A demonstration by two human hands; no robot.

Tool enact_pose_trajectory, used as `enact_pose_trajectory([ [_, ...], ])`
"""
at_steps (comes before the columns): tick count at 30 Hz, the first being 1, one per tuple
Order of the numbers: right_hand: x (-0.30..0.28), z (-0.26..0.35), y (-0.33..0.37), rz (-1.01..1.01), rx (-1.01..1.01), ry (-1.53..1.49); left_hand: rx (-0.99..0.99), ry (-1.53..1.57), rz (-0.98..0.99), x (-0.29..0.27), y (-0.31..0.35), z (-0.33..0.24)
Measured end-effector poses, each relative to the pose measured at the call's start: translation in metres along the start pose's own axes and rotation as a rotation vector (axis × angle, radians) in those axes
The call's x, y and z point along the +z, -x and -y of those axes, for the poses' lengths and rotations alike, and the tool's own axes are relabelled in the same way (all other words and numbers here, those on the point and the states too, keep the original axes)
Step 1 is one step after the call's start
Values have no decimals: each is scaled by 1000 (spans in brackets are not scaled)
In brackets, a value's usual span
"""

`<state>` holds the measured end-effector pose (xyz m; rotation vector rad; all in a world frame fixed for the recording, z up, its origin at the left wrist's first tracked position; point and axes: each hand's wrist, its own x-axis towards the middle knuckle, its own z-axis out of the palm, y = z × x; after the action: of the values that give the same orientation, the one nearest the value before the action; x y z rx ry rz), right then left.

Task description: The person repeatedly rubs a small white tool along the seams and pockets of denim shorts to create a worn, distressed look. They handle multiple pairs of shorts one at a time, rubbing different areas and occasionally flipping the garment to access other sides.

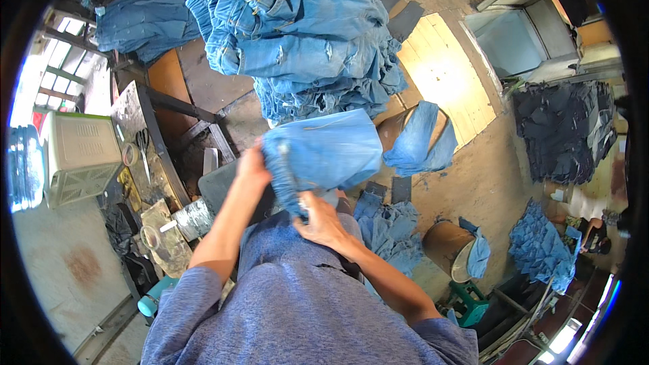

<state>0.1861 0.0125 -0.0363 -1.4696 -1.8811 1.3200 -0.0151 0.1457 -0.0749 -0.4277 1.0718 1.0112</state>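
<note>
Blue-grey shirt (301, 311) — denim (328, 152) in fingers (313, 205) — blue cloth (479, 255) over drum (441, 249).

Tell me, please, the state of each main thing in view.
Left hand, gripping denim garment
Right hand, gripping it
Denim garment, gathered along one edge
Denim pile, heaped, ripped in spots
Dark fabric pieces, stacked
Scissors, lying on bench
Brown cylinder lower right, draped with denim piece

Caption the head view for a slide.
Left hand and right hand hold a blue denim garment by its gathered edge, near a tall denim pile.
</note>
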Motion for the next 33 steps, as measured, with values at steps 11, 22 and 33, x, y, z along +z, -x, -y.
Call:
enact_pose_trajectory([
  [11,-101,-93,-16,-879,608,-787,686,-207,-140,-106,70,1],
  [22,-185,-228,-125,-644,896,-1427,1553,-1784,108,22,58,88],
  [33,-329,-215,-158,-1170,425,-816,1383,-2114,275,117,-42,159],
])
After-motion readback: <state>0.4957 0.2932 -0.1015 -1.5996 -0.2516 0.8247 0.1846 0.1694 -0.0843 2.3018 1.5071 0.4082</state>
